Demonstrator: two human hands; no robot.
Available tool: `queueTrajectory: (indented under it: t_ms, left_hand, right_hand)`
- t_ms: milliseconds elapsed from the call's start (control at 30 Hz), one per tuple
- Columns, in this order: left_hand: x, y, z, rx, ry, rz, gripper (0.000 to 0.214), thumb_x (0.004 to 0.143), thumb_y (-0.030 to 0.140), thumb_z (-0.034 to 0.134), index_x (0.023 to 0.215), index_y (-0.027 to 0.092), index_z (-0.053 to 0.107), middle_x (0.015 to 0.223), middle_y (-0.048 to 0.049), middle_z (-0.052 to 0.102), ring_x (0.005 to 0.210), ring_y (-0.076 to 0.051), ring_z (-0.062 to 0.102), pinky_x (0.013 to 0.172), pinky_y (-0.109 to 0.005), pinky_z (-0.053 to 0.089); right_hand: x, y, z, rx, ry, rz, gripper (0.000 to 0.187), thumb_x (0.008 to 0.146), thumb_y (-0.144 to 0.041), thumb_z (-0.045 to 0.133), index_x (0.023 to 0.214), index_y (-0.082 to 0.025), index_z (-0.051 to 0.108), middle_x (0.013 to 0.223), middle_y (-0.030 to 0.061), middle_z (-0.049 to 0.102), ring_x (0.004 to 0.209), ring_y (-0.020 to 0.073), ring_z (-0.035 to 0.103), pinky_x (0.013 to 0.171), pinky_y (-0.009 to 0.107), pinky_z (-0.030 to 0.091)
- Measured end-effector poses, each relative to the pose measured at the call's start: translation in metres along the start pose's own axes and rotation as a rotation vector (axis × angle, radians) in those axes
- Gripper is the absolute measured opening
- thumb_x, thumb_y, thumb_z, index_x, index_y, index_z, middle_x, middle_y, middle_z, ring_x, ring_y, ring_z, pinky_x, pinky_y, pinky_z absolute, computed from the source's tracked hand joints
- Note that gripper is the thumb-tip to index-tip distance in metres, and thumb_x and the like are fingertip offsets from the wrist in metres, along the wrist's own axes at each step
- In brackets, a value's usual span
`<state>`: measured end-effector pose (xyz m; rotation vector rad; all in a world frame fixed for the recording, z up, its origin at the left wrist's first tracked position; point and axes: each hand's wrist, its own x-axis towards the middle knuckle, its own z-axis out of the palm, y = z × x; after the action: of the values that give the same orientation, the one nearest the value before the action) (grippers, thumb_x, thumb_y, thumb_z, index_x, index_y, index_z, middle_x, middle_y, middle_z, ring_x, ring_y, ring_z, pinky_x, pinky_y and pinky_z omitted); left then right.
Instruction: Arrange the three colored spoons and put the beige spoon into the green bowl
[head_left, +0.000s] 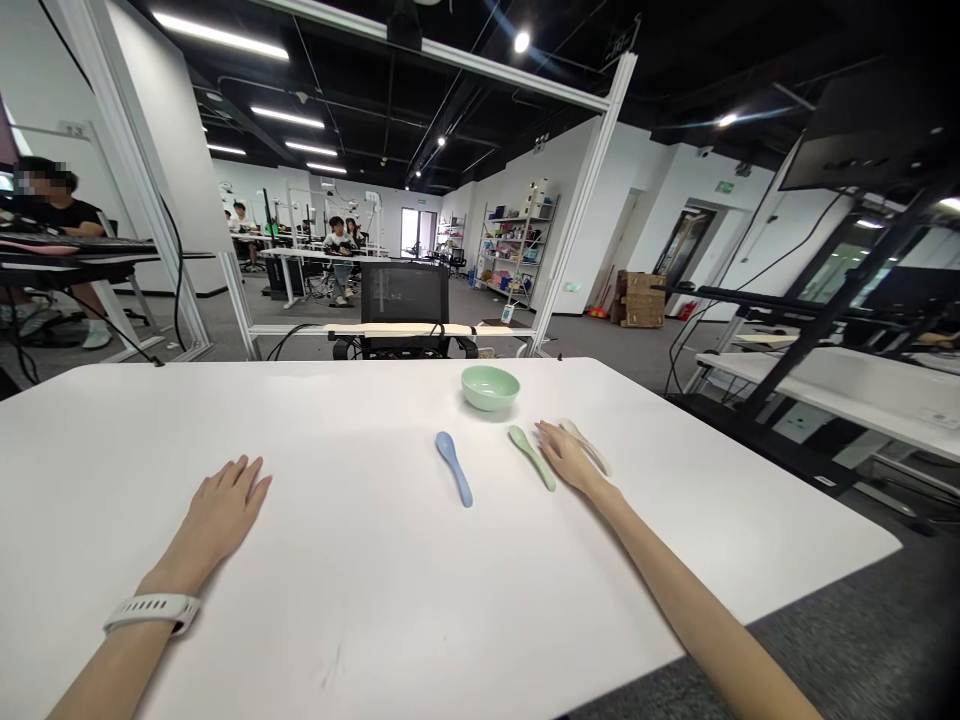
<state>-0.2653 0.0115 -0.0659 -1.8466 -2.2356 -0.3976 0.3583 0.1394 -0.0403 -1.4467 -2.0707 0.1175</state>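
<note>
My left hand (221, 507) lies palm down on the left of the white table (337, 590), its fingers stretched out and holding nothing. Between a green spoon (533, 459) and a cream spoon (587, 447) is my right hand (564, 455), palm down with its fingers extended. It partly overlaps the cream spoon in view; whether it touches that spoon I cannot tell. A blue spoon (454, 468) lies further left, its bowl end pointing away from me. Behind the spoons stands a light green bowl (490, 388), upright.
A metal frame (581, 210) rises beyond the table's far edge, with a black office chair (405, 295) behind it. To the right are a black monitor stand (825, 310) and another white desk (862, 400). Several people sit at desks in the background.
</note>
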Motion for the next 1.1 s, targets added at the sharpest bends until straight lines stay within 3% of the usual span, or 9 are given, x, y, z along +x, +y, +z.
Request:
queueTrajectory:
  t_ms: [133,533,667,833,967,1100]
  left_hand:
    - [-0.001,0.000,0.000,0.006,0.005,0.008,0.080,0.096,0.052,0.016,0.148,0.005,0.054,0.156,-0.0226,0.055,0.146,-0.037,0.048,0.118,-0.053,0.039]
    - [0.002,-0.001,0.001,0.021,-0.008,0.007,0.084,0.094,0.054,0.015,0.148,0.002,0.053,0.157,-0.0236,0.055,0.147,-0.039,0.047,0.118,-0.054,0.039]
    - [0.001,-0.001,0.002,0.026,0.003,0.021,0.082,0.096,0.052,0.015,0.147,0.002,0.054,0.155,-0.0240,0.056,0.146,-0.038,0.049,0.117,-0.054,0.040]
    - [0.000,0.000,0.001,0.028,0.009,0.023,0.078,0.097,0.051,0.018,0.147,0.003,0.054,0.155,-0.0239,0.056,0.144,-0.038,0.050,0.117,-0.054,0.041]
    - [0.000,0.001,-0.002,0.027,-0.012,0.012,0.077,0.097,0.049,0.018,0.149,0.004,0.053,0.156,-0.0232,0.055,0.145,-0.038,0.049,0.118,-0.053,0.039]
    - [-0.002,0.003,-0.004,0.012,0.004,0.008,0.073,0.097,0.047,0.022,0.148,0.005,0.054,0.155,-0.0226,0.056,0.145,-0.036,0.049,0.118,-0.053,0.040]
  right_hand:
    - [-0.002,0.007,0.009,0.066,-0.055,0.014,0.044,0.101,-0.034,0.046,0.132,-0.018,0.072,0.143,0.0160,0.067,0.144,0.0322,0.054,0.121,0.051,0.041]
    - [-0.003,0.002,0.006,0.037,-0.071,0.014,0.044,0.102,-0.032,0.044,0.130,-0.014,0.073,0.140,0.0182,0.069,0.144,0.0316,0.054,0.120,0.049,0.042]
    - [-0.003,0.000,-0.006,-0.043,-0.004,0.021,0.042,0.100,-0.030,0.046,0.131,-0.018,0.071,0.141,0.0149,0.068,0.140,0.0305,0.057,0.119,0.049,0.042]
    - [-0.006,0.005,-0.035,-0.314,0.137,0.231,0.040,0.100,-0.026,0.047,0.129,-0.013,0.072,0.130,0.0185,0.071,0.122,0.0314,0.064,0.106,0.043,0.048]
    - [-0.014,0.008,-0.045,-0.549,0.030,0.451,0.035,0.099,-0.026,0.054,0.122,-0.011,0.076,0.120,0.0231,0.074,0.114,0.0346,0.067,0.092,0.040,0.048]
    - [-0.016,0.005,-0.051,-0.604,-0.034,0.501,0.032,0.099,-0.021,0.051,0.104,-0.014,0.082,0.105,0.0205,0.078,0.106,0.0338,0.070,0.086,0.039,0.045]
